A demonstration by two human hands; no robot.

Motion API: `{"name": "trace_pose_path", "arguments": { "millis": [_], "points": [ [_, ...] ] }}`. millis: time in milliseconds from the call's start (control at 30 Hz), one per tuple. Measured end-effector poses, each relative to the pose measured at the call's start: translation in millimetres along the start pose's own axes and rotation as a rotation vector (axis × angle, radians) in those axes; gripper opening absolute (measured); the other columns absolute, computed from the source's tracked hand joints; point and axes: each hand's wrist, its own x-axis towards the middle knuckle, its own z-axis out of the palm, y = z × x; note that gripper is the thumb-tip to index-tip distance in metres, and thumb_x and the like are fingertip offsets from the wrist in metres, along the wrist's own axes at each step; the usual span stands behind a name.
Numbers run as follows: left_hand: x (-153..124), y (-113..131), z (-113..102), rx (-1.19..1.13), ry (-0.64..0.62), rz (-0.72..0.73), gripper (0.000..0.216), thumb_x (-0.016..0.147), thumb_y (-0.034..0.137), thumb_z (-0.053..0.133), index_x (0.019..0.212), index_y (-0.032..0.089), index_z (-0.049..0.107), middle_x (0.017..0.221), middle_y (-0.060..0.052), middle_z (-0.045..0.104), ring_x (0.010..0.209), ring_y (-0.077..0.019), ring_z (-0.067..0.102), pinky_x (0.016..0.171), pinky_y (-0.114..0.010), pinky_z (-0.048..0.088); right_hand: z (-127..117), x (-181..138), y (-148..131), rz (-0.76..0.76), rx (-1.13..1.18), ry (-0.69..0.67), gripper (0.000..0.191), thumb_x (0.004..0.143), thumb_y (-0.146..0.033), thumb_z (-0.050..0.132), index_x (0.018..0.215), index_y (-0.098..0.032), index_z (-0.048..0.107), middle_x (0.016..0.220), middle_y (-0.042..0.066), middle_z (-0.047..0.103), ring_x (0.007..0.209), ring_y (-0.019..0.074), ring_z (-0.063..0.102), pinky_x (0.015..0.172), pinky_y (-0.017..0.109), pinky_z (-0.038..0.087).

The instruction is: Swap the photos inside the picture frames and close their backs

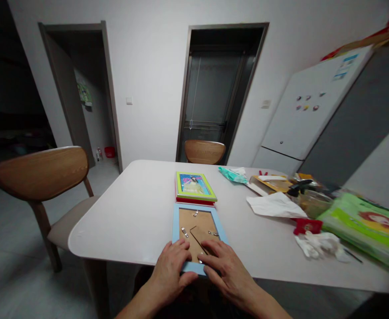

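Observation:
A light blue picture frame (176,221) lies face down at the near edge of the white table (138,208), its brown backing board and small metal clips showing. My left hand (173,266) rests flat on the frame's near left corner, thumb along the lower edge. My right hand (226,266) lies on the near right part, fingers spread over the backing board. Neither hand holds anything. Just beyond the blue frame sits a stack of frames (194,186), a green one with a picture facing up on top of a red one.
The table's right side carries a white paper (274,206), a teal cloth (231,174), a jar (312,201), a red item (307,226), white gloves (317,246) and green bags (367,226). Wooden chairs stand at left (38,170) and behind (204,151). A fridge (314,110) is at right.

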Motion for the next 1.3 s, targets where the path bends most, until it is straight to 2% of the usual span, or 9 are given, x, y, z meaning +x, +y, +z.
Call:
{"name": "trace_pose_path", "arguments": {
  "millis": [167, 367, 500, 600, 933, 1167, 1300],
  "points": [
    [1, -1, 1, 0.0, 0.013, 0.001, 0.025, 0.067, 0.026, 0.063, 0.089, 0.02, 0.053, 0.122, -0.007, 0.047, 0.116, -0.0228, 0.036, 0.097, -0.044, 0.025, 0, -4, 4, -0.06, -0.031, -0.026, 0.037, 0.072, -0.036, 0.05, 0.107, -0.028, 0.052, 0.118, 0.006, 0.046, 0.104, 0.0237, 0.041, 0.085, 0.04, 0.034],
    [1, -1, -2, -0.002, 0.007, -0.002, 0.024, 0.067, 0.028, 0.063, 0.087, 0.019, 0.053, 0.12, -0.008, 0.048, 0.115, -0.0227, 0.037, 0.097, -0.043, 0.026, 10, -9, 5, -0.039, -0.054, 0.022, 0.043, 0.071, -0.036, 0.052, 0.112, -0.026, 0.047, 0.117, 0.008, 0.047, 0.104, 0.0243, 0.041, 0.086, 0.042, 0.033],
    [0, -2, -2, -0.007, 0.027, 0.006, 0.026, 0.066, 0.029, 0.063, 0.088, 0.019, 0.053, 0.12, -0.009, 0.049, 0.115, -0.0231, 0.037, 0.097, -0.043, 0.026, 12, -10, 2, -0.01, -0.011, 0.054, 0.032, 0.071, -0.033, 0.052, 0.102, -0.024, 0.053, 0.106, 0.008, 0.052, 0.095, 0.0219, 0.045, 0.081, 0.04, 0.035],
    [0, -3, 0, -0.014, 0.031, 0.007, 0.024, 0.067, 0.029, 0.062, 0.087, 0.019, 0.053, 0.119, -0.009, 0.049, 0.115, -0.0236, 0.037, 0.097, -0.044, 0.026, 8, -8, -2, -0.013, 0.001, 0.026, 0.027, 0.073, -0.031, 0.051, 0.098, -0.026, 0.055, 0.1, 0.006, 0.054, 0.09, 0.0206, 0.046, 0.078, 0.038, 0.036],
    [0, -2, -2, -0.016, 0.035, -0.006, 0.021, 0.067, 0.027, 0.061, 0.085, 0.019, 0.053, 0.119, -0.007, 0.05, 0.115, -0.0224, 0.037, 0.097, -0.043, 0.026, 3, 3, -8, -0.012, 0.018, -0.044, 0.027, 0.07, -0.031, 0.054, 0.097, -0.026, 0.055, 0.097, 0.003, 0.056, 0.089, 0.0198, 0.043, 0.077, 0.035, 0.035],
    [0, -1, -5, -0.038, 0.043, -0.014, 0.023, 0.066, 0.029, 0.063, 0.085, 0.019, 0.055, 0.117, -0.007, 0.051, 0.113, -0.0227, 0.04, 0.096, -0.04, 0.029, -3, 5, -9, -0.033, 0.074, -0.054, 0.021, 0.067, -0.029, 0.057, 0.087, -0.024, 0.058, 0.089, 0.002, 0.056, 0.086, 0.0177, 0.044, 0.076, 0.032, 0.035],
    [0, -6, -3, -0.063, 0.064, -0.005, 0.027, 0.062, 0.027, 0.065, 0.086, 0.019, 0.055, 0.114, -0.007, 0.053, 0.112, -0.0218, 0.041, 0.096, -0.037, 0.031, -4, 8, -7, -0.002, 0.136, -0.039, 0.031, 0.068, -0.03, 0.055, 0.098, -0.024, 0.055, 0.094, 0.004, 0.055, 0.088, 0.0184, 0.045, 0.077, 0.033, 0.036]
  ]
}}
